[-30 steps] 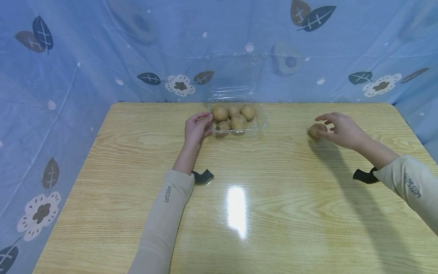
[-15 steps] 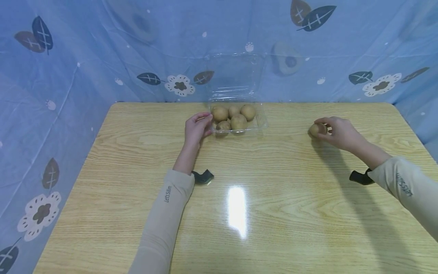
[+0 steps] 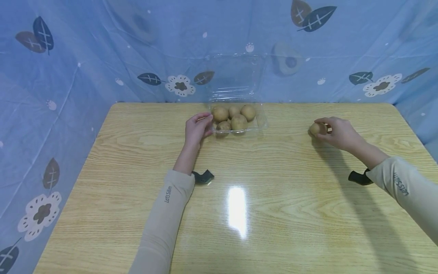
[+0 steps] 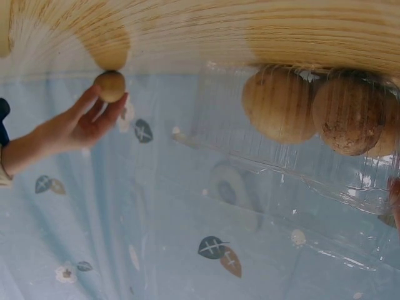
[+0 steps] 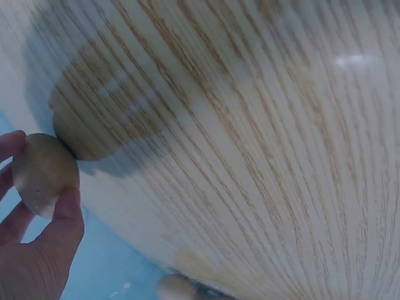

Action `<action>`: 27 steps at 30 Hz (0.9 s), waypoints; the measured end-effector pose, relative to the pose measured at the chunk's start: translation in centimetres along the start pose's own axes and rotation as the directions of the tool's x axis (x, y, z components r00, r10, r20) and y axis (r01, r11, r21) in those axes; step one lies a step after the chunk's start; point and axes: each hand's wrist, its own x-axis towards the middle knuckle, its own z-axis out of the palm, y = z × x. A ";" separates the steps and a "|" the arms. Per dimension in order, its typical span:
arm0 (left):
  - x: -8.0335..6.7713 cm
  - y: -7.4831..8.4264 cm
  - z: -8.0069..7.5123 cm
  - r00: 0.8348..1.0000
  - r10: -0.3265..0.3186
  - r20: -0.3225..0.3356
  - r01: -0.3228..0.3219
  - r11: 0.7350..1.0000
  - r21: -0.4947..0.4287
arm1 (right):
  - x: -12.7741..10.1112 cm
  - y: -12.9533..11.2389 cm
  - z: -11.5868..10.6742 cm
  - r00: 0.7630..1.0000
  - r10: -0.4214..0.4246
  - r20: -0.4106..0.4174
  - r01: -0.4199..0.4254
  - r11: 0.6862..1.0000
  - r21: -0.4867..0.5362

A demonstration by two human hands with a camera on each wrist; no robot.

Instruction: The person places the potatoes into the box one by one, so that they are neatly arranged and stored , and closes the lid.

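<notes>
Right hand [image 3: 337, 132] has closed in since a second ago: fingers then spread over the loose potato [image 3: 315, 129], now pinching it at the table's [image 3: 273, 198] right side. Whether it's lifted off the wood is probably not resolvable; head view too small. Clear plastic box [image 3: 261, 121] sits mid-rear, lid up, walls hard to trace, five potatoes [image 3: 238, 122] inside. Left hand [image 3: 196, 128] unmoved, fingers curled on the box's left edge; grip partly hidden. Right wrist view cuts the hand off.
</notes>
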 end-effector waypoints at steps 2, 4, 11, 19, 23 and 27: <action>0.0 0.0 0.0 1.000 0.001 -0.001 -0.001 1.000 -0.001 | 0.0 0.0 0.0 1.000 0.000 -0.006 0.000 1.000 0.002; -0.1 0.0 0.0 1.000 0.001 0.000 -0.001 1.000 0.003 | -0.1 0.0 0.0 1.000 0.002 -0.010 -0.002 1.000 0.005; -0.2 0.0 0.1 1.000 0.000 0.002 0.000 1.000 0.011 | -0.1 -0.3 0.0 1.000 0.009 -0.007 -0.009 1.000 -0.007; -0.2 0.1 0.0 1.000 0.004 -0.003 -0.004 1.000 0.021 | 0.1 -0.9 -0.7 1.000 -0.017 -0.007 0.017 1.000 -0.015; -0.3 0.1 0.0 1.000 0.005 0.004 -0.005 1.000 0.030 | 0.3 -1.3 -0.9 1.000 -0.024 -0.003 0.024 1.000 -0.015; -0.2 0.1 0.0 1.000 0.001 -0.003 -0.001 1.000 0.017 | 0.7 -2.2 -1.1 1.000 -0.030 0.009 0.030 0.999 0.020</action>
